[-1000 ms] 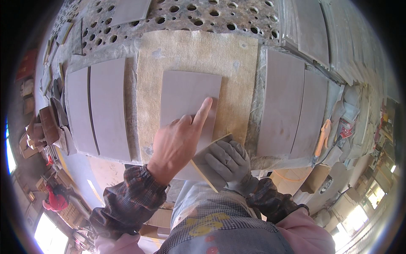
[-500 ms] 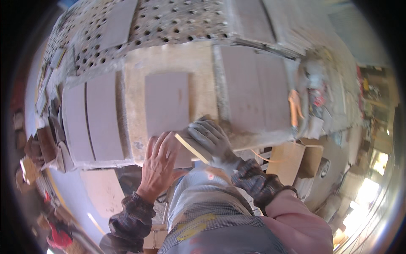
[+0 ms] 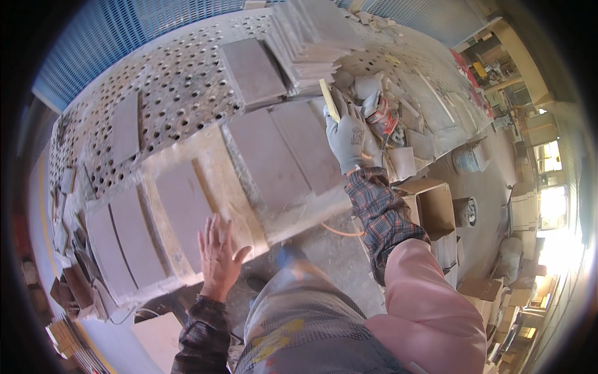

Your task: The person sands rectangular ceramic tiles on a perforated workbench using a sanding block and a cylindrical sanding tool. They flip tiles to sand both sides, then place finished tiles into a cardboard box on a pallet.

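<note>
Left hand (image 3: 218,252) bare, fingers spread, gripping nothing, resting at the near edge of the mortar-coated board (image 3: 215,187), just beside the grey tile (image 3: 184,209) set on it. Right hand (image 3: 349,134) gloved, closed around a yellow trowel-like blade (image 3: 329,100), probably, beyond the board's far right corner near the tile stack (image 3: 311,37). Risks: nudging the fresh tile askew with the left palm; knocking the stack with the blade.
</note>
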The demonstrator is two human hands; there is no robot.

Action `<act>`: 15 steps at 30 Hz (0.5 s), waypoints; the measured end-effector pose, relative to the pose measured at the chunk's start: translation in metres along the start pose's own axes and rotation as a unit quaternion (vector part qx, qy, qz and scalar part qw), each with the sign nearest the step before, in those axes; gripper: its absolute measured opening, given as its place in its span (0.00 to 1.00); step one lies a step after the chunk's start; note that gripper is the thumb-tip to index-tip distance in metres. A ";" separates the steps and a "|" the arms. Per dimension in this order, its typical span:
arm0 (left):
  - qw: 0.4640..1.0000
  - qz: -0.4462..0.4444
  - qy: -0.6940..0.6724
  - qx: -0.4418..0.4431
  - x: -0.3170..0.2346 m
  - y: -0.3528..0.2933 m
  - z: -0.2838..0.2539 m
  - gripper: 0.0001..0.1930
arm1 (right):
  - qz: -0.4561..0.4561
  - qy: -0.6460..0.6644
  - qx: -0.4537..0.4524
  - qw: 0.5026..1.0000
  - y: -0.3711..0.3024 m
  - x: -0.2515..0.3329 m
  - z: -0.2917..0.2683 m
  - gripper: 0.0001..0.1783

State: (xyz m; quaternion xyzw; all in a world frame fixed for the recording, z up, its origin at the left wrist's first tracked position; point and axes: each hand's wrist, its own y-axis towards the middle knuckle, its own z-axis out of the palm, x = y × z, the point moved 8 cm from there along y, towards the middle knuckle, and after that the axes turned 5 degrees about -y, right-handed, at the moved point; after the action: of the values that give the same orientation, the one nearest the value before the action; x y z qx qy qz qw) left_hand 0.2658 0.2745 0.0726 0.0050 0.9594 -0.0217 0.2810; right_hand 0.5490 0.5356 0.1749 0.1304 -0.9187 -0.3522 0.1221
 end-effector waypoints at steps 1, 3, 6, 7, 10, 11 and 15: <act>1.000 0.005 -0.010 0.013 -0.012 0.015 0.008 0.39 | 0.036 -0.019 0.036 0.999 0.009 -0.024 0.012 0.31; 0.999 0.022 -0.041 0.026 -0.037 0.040 0.024 0.37 | -0.036 -0.033 0.018 0.999 0.017 -0.043 0.018 0.31; 0.997 0.034 -0.069 0.018 -0.064 0.067 0.033 0.34 | -0.031 -0.034 0.126 0.991 0.013 -0.074 0.031 0.31; 0.997 0.027 -0.066 0.002 -0.065 0.072 0.031 0.34 | -0.052 -0.011 0.126 0.991 0.011 -0.072 0.030 0.30; 0.995 -0.028 -0.073 -0.061 -0.051 0.075 0.015 0.31 | 0.014 0.091 0.136 0.986 0.007 -0.075 0.022 0.22; 0.993 -0.045 -0.063 -0.093 -0.043 0.073 0.006 0.31 | 0.017 0.114 0.114 0.987 0.008 -0.068 0.018 0.18; 0.975 -0.184 0.003 -0.121 0.015 0.056 -0.014 0.31 | -0.001 0.263 0.221 0.939 -0.008 -0.005 0.029 0.16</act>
State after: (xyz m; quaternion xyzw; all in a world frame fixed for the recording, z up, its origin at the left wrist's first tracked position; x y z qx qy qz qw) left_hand 0.2470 0.3309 0.0741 -0.2055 0.9403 0.0435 0.2679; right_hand 0.5459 0.5492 0.1481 0.2430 -0.9084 -0.0941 0.3269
